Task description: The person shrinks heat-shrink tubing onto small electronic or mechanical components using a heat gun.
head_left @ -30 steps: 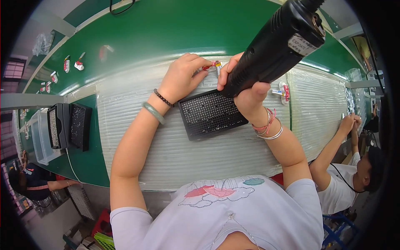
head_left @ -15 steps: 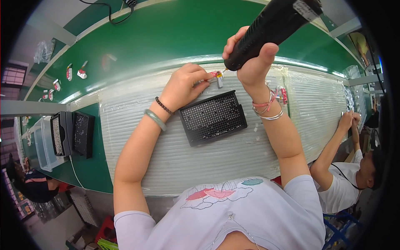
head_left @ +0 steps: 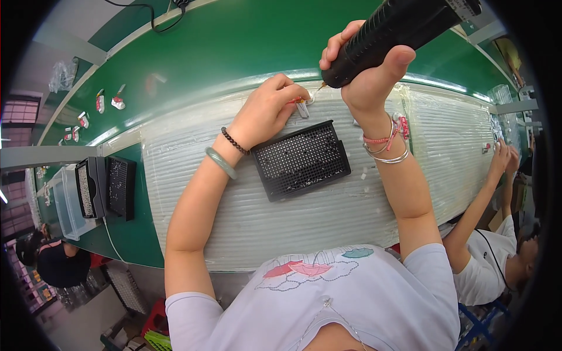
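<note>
My left hand [head_left: 264,112] is closed at the fingertips on a small red-and-silver part [head_left: 301,109], pressed near the far edge of the ribbed mat; the fingers hide much of it. My right hand [head_left: 372,88] is wrapped round a thick black electric screwdriver [head_left: 398,38], tilted with its body up to the right. Its thin bit points down-left, close to the part; whether they touch I cannot tell. Just nearer than my left hand lies a black perforated tray [head_left: 346,158] with many small silver screws in its holes.
A clear ribbed mat [head_left: 234,245] covers the green bench [head_left: 216,44]. Several red-and-white parts [head_left: 118,103] lie at the far left. A dark screw holder [head_left: 120,187] and a clear bin [head_left: 63,205] stand left. At right, a co-worker's hands [head_left: 502,157] handle something small.
My right hand has lifted the screwdriver slightly up and to the right, its bit farther from the part. My left fingers now cover more of the part, which has tilted.
</note>
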A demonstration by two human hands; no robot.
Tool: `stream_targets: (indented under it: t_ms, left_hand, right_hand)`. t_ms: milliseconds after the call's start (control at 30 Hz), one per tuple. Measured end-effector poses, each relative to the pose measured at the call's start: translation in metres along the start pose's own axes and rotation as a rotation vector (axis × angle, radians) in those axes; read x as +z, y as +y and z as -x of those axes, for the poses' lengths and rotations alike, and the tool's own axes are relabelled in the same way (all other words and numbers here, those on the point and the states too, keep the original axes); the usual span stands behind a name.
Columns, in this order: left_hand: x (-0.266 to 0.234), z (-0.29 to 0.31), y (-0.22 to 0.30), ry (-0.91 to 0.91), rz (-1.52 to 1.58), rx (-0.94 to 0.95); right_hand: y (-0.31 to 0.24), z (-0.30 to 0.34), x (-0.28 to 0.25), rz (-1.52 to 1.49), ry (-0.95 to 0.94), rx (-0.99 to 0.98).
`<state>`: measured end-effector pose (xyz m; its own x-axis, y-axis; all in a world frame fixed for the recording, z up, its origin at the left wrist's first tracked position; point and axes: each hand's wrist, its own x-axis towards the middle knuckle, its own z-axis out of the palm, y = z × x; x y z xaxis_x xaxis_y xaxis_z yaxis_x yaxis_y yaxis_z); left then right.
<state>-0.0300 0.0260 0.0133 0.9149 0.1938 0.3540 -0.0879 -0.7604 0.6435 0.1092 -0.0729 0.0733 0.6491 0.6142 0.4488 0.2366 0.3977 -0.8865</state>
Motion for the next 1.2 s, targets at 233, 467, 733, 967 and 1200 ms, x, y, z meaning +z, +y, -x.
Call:
stream_targets:
  t_ms: [233, 467, 733, 967, 1200]
  left_hand:
    - [0.002, 0.003, -0.003, 0.059, -0.009, 0.041]
    - [0.003, 0.004, -0.005, 0.068, -0.003, 0.04]
    - [0.004, 0.002, -0.003, 0.111, 0.022, 0.074]
    - [-0.003, 0.0, 0.01, 0.296, -0.024, 0.066]
    - [0.003, 0.0, 0.015, 0.356, -0.013, 0.105]
  right_hand:
    - [0.012, 0.008, 0.007, -0.053, -0.066, -0.003]
    - [0.023, 0.01, 0.013, -0.263, -0.076, -0.135]
    - [0.024, 0.01, 0.012, -0.241, -0.082, -0.138]
    - [-0.008, 0.013, 0.016, -0.097, -0.052, -0.079]
    - [-0.023, 0.02, 0.023, -0.085, -0.059, -0.094]
